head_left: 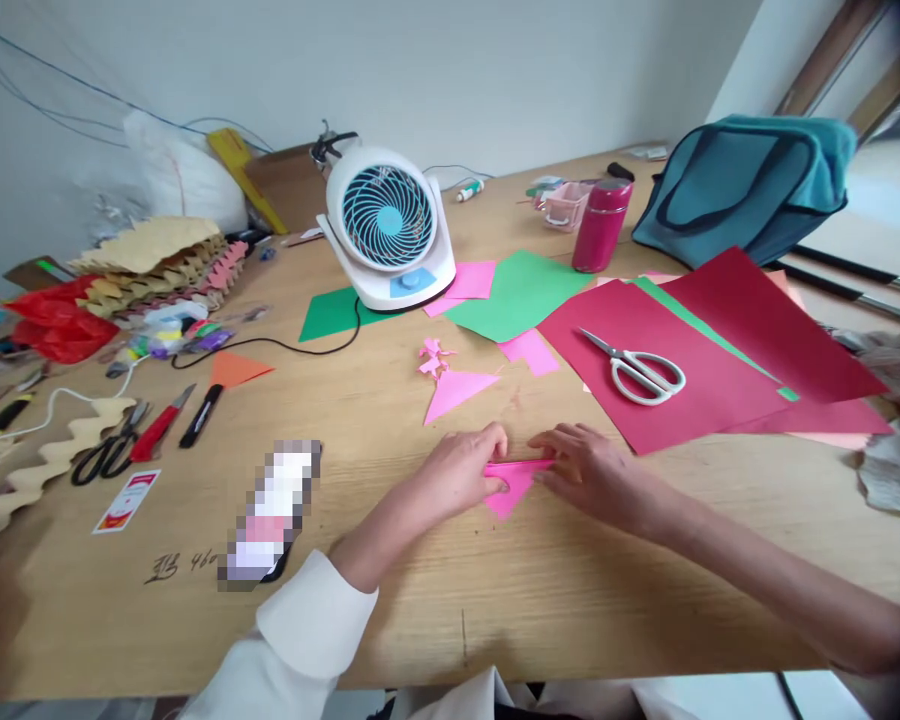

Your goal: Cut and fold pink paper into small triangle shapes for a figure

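A small folded piece of bright pink paper (pixel 507 492) lies low over the tabletop, its point toward me. My left hand (pixel 465 468) pinches its left end between thumb and fingers. At the right end, my right hand (pixel 592 475) grips the paper the same way. A straight folded edge runs along the top between both hands. Just beyond them lies a pink paper triangle (pixel 457 392), with crumpled pink scraps (pixel 433 358) touching its far side. White-handled scissors (pixel 641 375) rest on dark red paper (pixel 645 425) to the right.
A phone (pixel 277 510) lies left of my left arm. Farther left are black scissors (pixel 109 445), a red cutter (pixel 157 428) and a black cutter (pixel 201 416). A white fan (pixel 390 225), green paper (pixel 521 295), a pink bottle (pixel 604 225) and a teal bag (pixel 750 190) stand or lie behind.
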The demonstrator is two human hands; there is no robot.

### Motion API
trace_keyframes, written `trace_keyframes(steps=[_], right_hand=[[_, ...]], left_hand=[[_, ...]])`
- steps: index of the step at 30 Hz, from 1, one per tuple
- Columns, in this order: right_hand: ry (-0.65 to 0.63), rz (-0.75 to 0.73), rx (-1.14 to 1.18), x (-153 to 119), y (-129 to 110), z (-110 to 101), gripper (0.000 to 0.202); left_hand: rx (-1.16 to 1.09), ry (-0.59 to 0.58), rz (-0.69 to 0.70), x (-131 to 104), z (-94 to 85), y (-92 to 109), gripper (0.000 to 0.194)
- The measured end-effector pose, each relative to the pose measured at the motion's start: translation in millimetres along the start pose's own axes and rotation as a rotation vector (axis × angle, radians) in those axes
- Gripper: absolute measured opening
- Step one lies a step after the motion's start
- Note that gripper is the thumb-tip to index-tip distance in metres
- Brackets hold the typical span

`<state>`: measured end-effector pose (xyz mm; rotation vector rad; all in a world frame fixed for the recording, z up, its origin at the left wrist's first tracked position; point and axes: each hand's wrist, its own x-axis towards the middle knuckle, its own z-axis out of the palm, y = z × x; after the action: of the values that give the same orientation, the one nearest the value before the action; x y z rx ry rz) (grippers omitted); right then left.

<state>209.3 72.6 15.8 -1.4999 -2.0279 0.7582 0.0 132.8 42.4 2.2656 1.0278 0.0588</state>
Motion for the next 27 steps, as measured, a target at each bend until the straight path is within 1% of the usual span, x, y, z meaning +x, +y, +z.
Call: trace_keyframes(steps=[2, 3, 5, 6, 7, 8, 10, 11, 12, 14, 16, 17, 19, 22, 27], right_hand=[[-0.044, -0.01, 0.067, 18, -4, -5, 0.01], [-0.06, -0.012, 0.106, 26, -6, -5, 0.011], [-0.085, -0.006, 0.183, 39, -6, -3, 0.019], [-0.086, 0.006, 0.224, 44, -5, -1, 0.025], [-0.074, 0.022, 0.266, 47, -3, 1, 0.03], [-0.052, 0.042, 0.308, 49, -1, 4, 0.033], [0.012, 0.089, 0.387, 51, 4, 7, 0.036], [0.046, 0.115, 0.421, 50, 7, 7, 0.038], [0.074, 0.14, 0.452, 50, 8, 8, 0.039], [0.113, 0.176, 0.504, 49, 9, 8, 0.041], [0.123, 0.185, 0.545, 49, 8, 9, 0.041], [0.118, 0.183, 0.564, 49, 7, 10, 0.04], [0.095, 0.173, 0.593, 48, 4, 11, 0.038], [0.057, 0.153, 0.605, 48, 3, 15, 0.037], [-0.003, 0.122, 0.585, 46, 4, 17, 0.036]], left_hand=[[-0.032, 0.009, 0.08, 2, -9.6, 0, 0.019], [-0.039, 0.021, 0.117, 4, -14.7, -2, 0.017], [-0.049, 0.066, 0.151, 7, -24.9, -10, 0.017], [-0.065, 0.115, 0.14, 9, -29.5, -16, 0.019], [-0.1, 0.184, 0.111, 12, -33.3, -23, 0.024], [-0.169, 0.281, 0.074, 15, -35.9, -31, 0.034], [-0.391, 0.507, 0.025, 22, -36.3, -45, 0.056], [-0.528, 0.564, 0.019, 26, -33.5, -50, 0.061], [-0.665, 0.567, 0.023, 30, -28.8, -54, 0.059], [-0.855, 0.448, 0.021, 36, -14.6, -55, 0.052], [-0.917, 0.348, -0.002, 39, 2.0, -50, 0.042], [-0.918, 0.332, -0.013, 40, 9.7, -48, 0.038], [-0.931, 0.35, -0.046, 40, 21.3, -43, 0.036], [-0.905, 0.4, -0.086, 39, 27.4, -41, 0.034], [-0.9, 0.41, -0.075, 37, 22.7, -41, 0.035]])
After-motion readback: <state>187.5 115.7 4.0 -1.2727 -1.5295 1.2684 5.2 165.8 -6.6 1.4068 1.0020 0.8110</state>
